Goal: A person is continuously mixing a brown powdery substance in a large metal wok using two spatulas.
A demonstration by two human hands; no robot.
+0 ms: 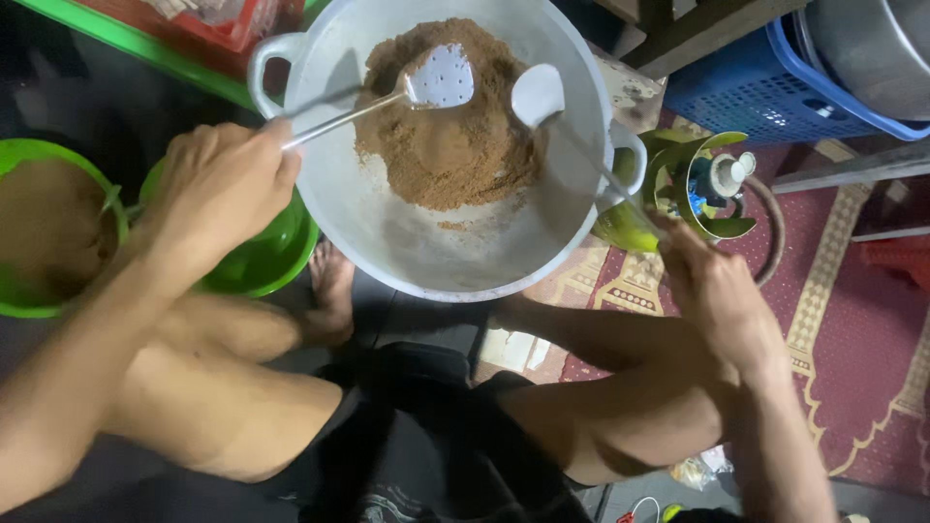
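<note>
A large metal wok (387,223) with two handles holds a heap of brown crumbly food (448,136). My left hand (221,189) grips the long handle of a perforated metal skimmer (441,77), whose head rests on top of the heap. My right hand (712,286) holds the handle of a metal spatula (538,94); its rounded blade sits at the heap's right edge. Both utensils reach into the wok from opposite sides. My bare knees and dark shorts are below the wok.
Two green bowls stand at the left: one with brown contents (44,228), one (266,257) partly under my left hand. A green gas canister top (702,184) is right of the wok. A blue crate (765,87) sits at the back right, a red patterned rug (852,320) beneath.
</note>
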